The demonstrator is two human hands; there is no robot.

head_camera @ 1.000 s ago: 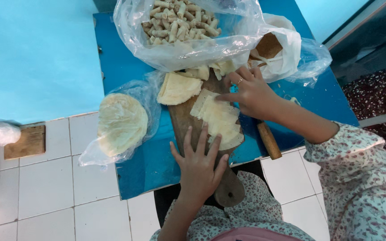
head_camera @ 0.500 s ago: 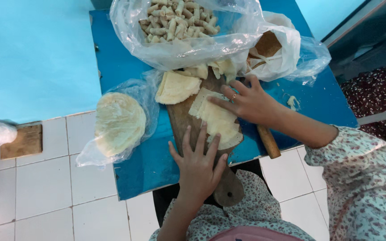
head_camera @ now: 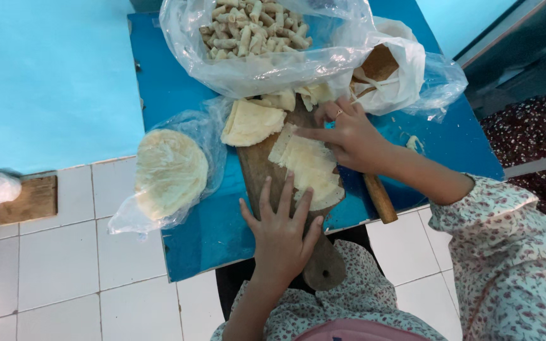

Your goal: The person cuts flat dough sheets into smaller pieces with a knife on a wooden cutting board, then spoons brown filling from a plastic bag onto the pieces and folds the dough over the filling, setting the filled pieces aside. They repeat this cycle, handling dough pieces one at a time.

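Note:
My left hand lies flat with fingers spread on the near part of a wooden cutting board, its fingertips at the edge of a stack of pale dough sheets. My right hand rests on the far end of that stack, fingers pressing the top sheet. A wooden handle sticks out from under my right wrist. A folded pile of dough pieces sits on the board's far end.
A round stack of wrappers in a clear bag lies left of the board on the blue table. A big clear bag of rolled pastries is at the back. A white bag sits right. White floor tiles surround the table.
My right hand has slid from the far right corner of the board onto the far end of the dough stack. My left hand has stayed on the board.

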